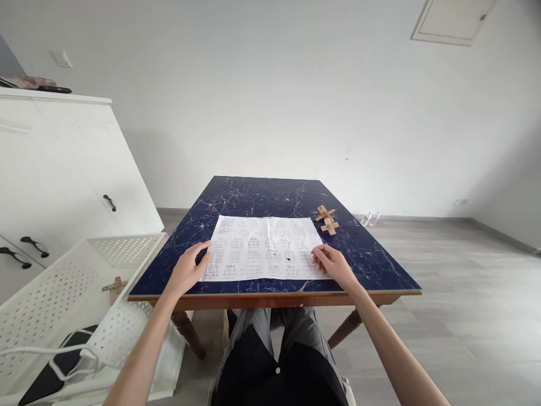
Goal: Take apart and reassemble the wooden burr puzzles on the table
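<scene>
A large printed paper sheet (262, 251) lies spread on the blue marbled table (257, 194), with fold creases and rows of small printed figures. My left hand (189, 268) rests at the sheet's left edge, thumb and fingers apart. At the right edge, my right hand (332, 264) has its fingers curled in against the paper. Beyond that hand, near the table's right side, sit two small wooden pieces: a cross-shaped wooden piece (324, 214) and another wooden cross (329, 227), both with dark marks.
Left of the table stands a white perforated basket (63, 276) holding a wooden cross piece (115, 288), a black device (59, 366) and a white cable (34, 351). Behind it is a white cabinet (63, 163). Clear bottles (371, 219) are on the floor by the wall.
</scene>
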